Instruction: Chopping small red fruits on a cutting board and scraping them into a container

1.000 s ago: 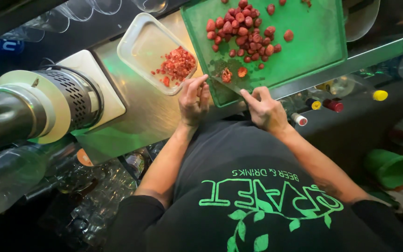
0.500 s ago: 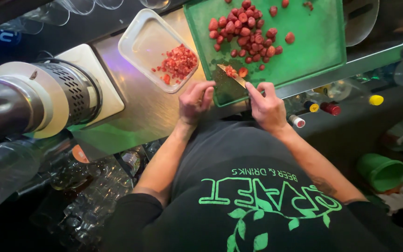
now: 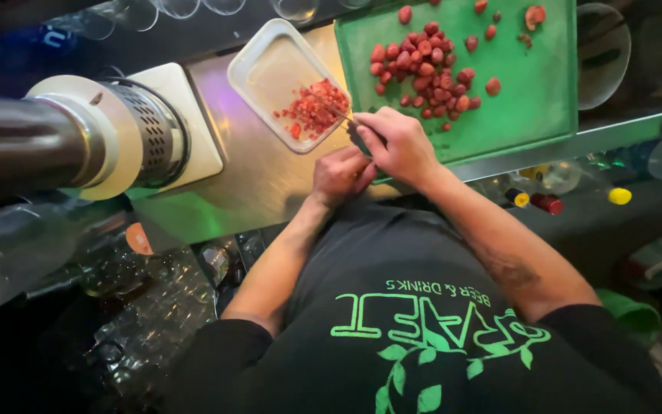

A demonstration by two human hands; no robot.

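Right hand [image 3: 401, 144] gripping knife [image 3: 332, 110] over tub [image 3: 258, 65] at board [image 3: 545, 115] edge; left hand [image 3: 340, 173] clenched, empty. Risk: pieces [image 3: 312, 111] spilling onto desk [image 3: 239, 176].

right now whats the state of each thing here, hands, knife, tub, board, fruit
right hand: closed on the knife handle, at the board's left edge
small knife: held, blade reaching over the tub
left hand: curled, empty as far as visible, on the steel counter
white rectangular plastic tub: open, partly filled with chopped red fruit pieces
green cutting board: flat, with a pile of whole red berries on it
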